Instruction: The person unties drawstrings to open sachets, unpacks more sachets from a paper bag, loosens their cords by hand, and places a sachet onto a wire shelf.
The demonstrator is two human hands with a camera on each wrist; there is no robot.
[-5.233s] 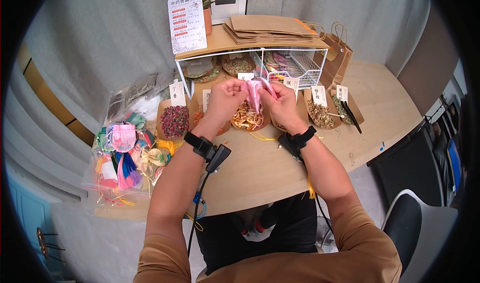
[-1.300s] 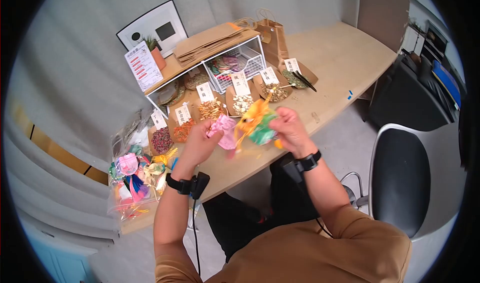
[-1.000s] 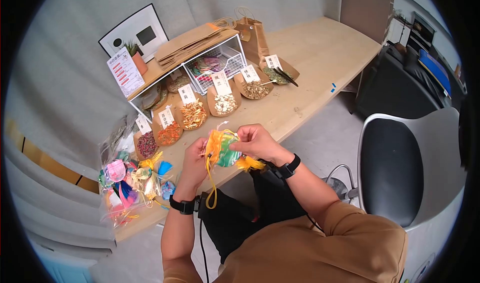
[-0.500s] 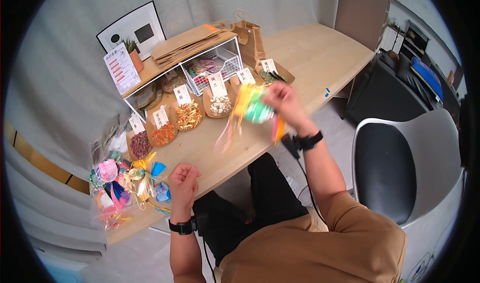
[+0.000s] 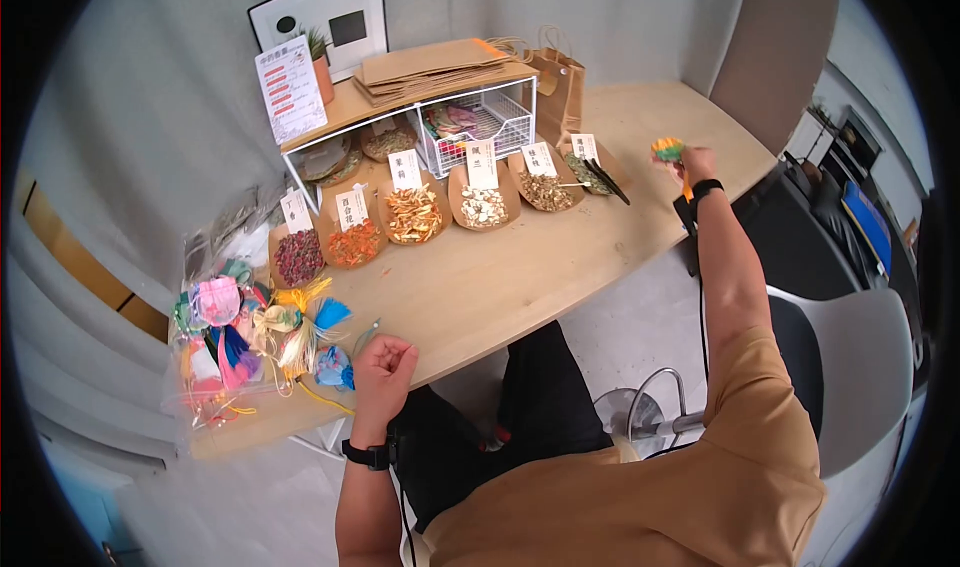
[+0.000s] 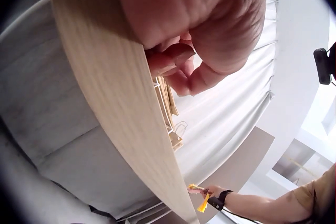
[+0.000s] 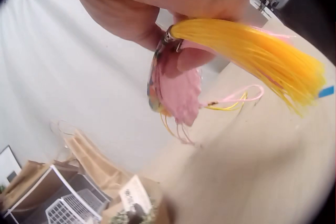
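Observation:
Out over the right end of the wooden table (image 5: 470,297), my right hand (image 5: 697,164) pinches two small drawstring sachets together. In the head view the green-and-yellow sachet (image 5: 667,150) shows beside the fingers. The right wrist view shows the pink sachet (image 7: 181,95) in front, with the multicoloured one (image 7: 153,94) mostly hidden behind it. A yellow tassel (image 7: 257,50) sticks out from the grip, and thin cords dangle below. My left hand (image 5: 385,372) rests at the near table edge, fingers loosely curled around nothing, close to a blue sachet (image 5: 333,366).
Paper scoops of dried herbs (image 5: 415,217) with label cards stand in a row before a white-framed shelf (image 5: 410,97). Tasselled sachets (image 5: 218,302) heap in a clear bag at left. Black tongs (image 5: 606,181) lie on the rightmost scoop. A chair (image 5: 850,367) stands at right.
The two sachets were brought together between both hands, then my left hand let go. My right hand has carried them to the table's right end. The left hand has dropped to the near edge.

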